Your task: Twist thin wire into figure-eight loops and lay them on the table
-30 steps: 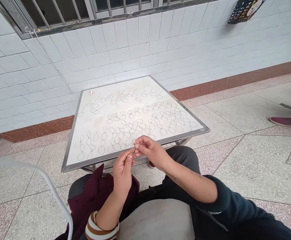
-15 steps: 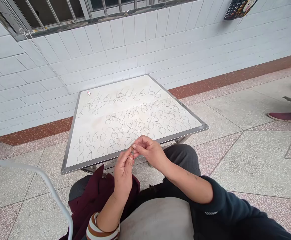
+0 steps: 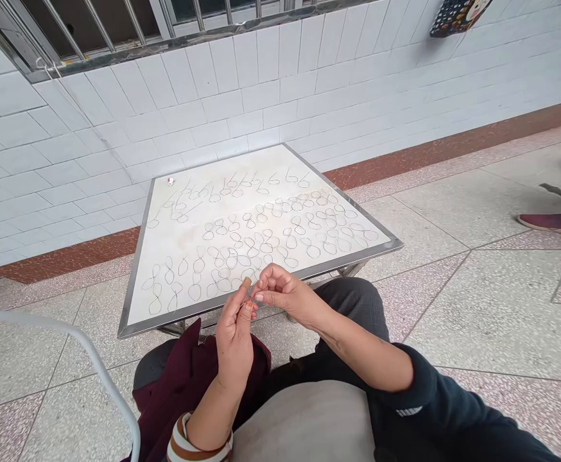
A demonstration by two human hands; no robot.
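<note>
My left hand (image 3: 235,337) is held up just in front of the table's near edge. Its thumb and fingers are pinched on a thin wire (image 3: 252,297), of which only a short bit shows. Tan wrapping covers one of its fingertips, and orange shows near the thumb tip. Close against it from the right, my right hand (image 3: 287,296) pinches at the same wire with thumb and forefinger. Beyond both hands, many thin figure-eight wire loops (image 3: 197,278) lie in rows on the white table (image 3: 203,176). Farther back lie wires with one loop and a straight tail (image 3: 273,181).
A small white and red object (image 3: 171,181) sits at the table's far left corner. A tiled wall (image 3: 242,102) stands behind. Curving in at left is a pale tube (image 3: 85,337). At far right another person's dark red shoe (image 3: 554,222) shows. Maroon cloth (image 3: 184,391) covers my lap.
My left forefinger has straightened upward, and the right fingers have shifted slightly at the wire. Both hands stay close together; the loops on the table have not moved.
</note>
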